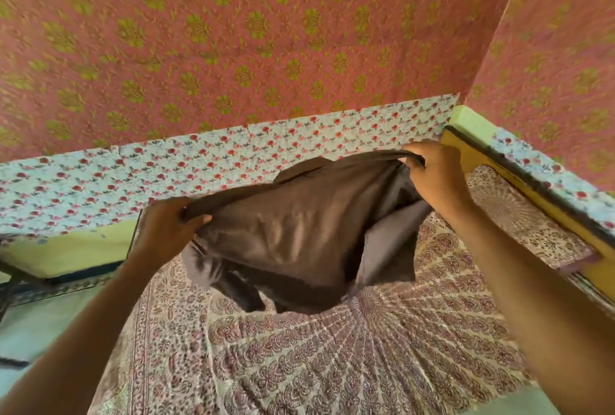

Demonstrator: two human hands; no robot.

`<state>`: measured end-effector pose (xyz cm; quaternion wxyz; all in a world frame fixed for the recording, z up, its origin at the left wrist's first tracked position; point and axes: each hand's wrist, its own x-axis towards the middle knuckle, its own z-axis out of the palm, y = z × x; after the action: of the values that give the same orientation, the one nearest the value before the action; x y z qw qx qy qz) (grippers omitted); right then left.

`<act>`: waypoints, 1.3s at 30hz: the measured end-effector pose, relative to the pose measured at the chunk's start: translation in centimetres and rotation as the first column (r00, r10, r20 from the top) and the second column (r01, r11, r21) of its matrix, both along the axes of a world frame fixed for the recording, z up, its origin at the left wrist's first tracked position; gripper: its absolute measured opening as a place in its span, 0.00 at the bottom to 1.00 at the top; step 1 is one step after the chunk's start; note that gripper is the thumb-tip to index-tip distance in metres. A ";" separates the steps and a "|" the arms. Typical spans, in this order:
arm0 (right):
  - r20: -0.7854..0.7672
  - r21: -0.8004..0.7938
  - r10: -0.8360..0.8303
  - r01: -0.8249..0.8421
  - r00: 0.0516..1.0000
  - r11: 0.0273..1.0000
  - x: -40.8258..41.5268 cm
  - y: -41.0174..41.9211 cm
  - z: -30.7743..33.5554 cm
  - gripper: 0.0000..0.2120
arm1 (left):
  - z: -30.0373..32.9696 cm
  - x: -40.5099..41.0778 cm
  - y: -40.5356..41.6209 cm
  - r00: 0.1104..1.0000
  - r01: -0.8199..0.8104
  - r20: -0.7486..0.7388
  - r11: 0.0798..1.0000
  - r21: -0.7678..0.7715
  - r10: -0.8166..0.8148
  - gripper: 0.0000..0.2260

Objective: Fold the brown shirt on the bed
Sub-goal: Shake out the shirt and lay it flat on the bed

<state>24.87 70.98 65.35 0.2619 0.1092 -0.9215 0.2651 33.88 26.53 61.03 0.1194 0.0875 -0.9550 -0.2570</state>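
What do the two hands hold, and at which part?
Both hold the brown shirt by its upper edge: the left hand one end, the right hand the other, fingers curled round the cloth.

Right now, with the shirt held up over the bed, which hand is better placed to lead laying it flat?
Probably the left hand: it grips the brown shirt lower, nearer the patterned bedsheet. The right hand pinches it higher.

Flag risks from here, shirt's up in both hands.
1. The brown shirt hangs bunched, its lower part heaped on the bedspread; laid down so, it may crease.
2. Left hand and right hand pinch only the top edge; a slip drops one side.
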 end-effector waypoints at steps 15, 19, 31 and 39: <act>0.243 -0.123 -0.027 0.058 0.970 0.991 -2.5 8.4 -3.0 0.12 | 2.7 -2.2 5.0 0.977 0.144 0.134 0.977 0.158 -0.166 0.12; 0.335 -0.016 0.243 -0.252 0.911 0.968 -1.8 9.4 -3.4 0.12 | 2.1 -2.7 6.6 0.972 -0.018 -0.217 0.954 0.299 0.087 0.09; 0.753 0.163 0.196 -0.467 0.628 0.869 -1.0 14.5 -3.7 0.07 | 1.8 3.2 12.7 0.887 0.333 0.306 0.938 0.093 -0.345 0.17; 0.856 0.058 0.261 -0.584 0.447 0.810 0.8 18.1 -1.0 0.07 | 4.1 6.8 14.1 0.771 0.306 0.455 0.886 0.349 -0.446 0.19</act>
<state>25.69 89.08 64.31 -0.2930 0.2484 -0.9064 0.1758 40.66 40.62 65.18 -0.2111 -0.0258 -0.9073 -0.3627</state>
